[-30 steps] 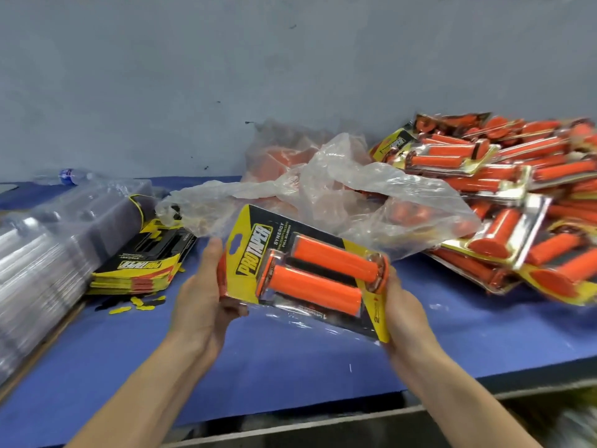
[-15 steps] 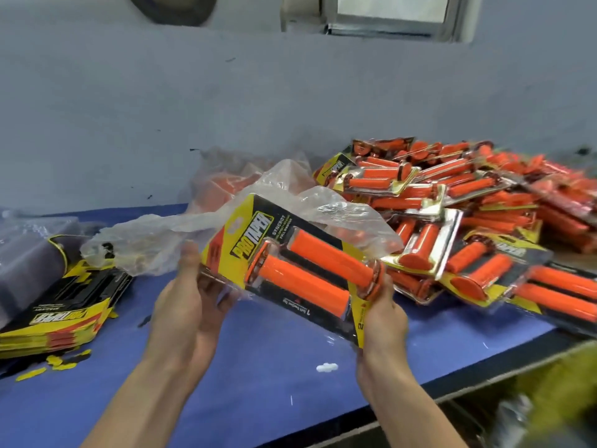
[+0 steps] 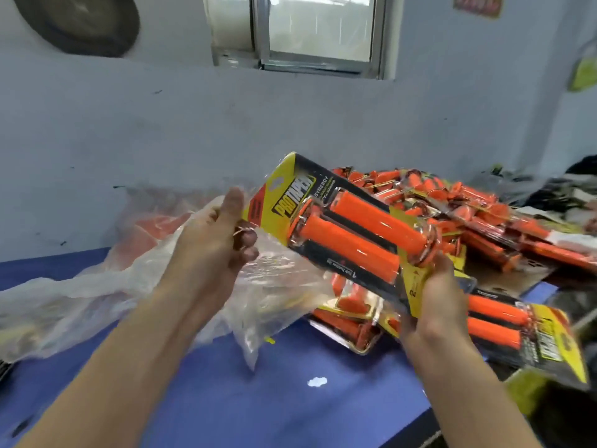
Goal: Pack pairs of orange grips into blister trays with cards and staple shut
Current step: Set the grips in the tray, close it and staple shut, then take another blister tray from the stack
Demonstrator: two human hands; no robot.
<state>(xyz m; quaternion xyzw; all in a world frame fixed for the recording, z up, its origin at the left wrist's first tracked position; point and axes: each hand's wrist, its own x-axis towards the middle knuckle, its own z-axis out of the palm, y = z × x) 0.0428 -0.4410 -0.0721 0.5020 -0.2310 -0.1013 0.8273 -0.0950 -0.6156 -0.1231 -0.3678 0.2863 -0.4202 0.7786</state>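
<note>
A blister pack with a yellow-and-black card and two orange grips is held up in the air between both hands, tilted down to the right. My left hand pinches its upper left corner by the card. My right hand grips the lower right end from beneath. Behind and to the right lies a pile of finished packs on the blue table.
A crumpled clear plastic bag with loose orange grips inside lies at the left on the table. One more finished pack lies at the right table edge. A grey wall and a window stand behind.
Both hands have carried the pack up and to the right, toward the pile of finished packs. The view has swung right, so the card stack and trays at the left are out of frame.
</note>
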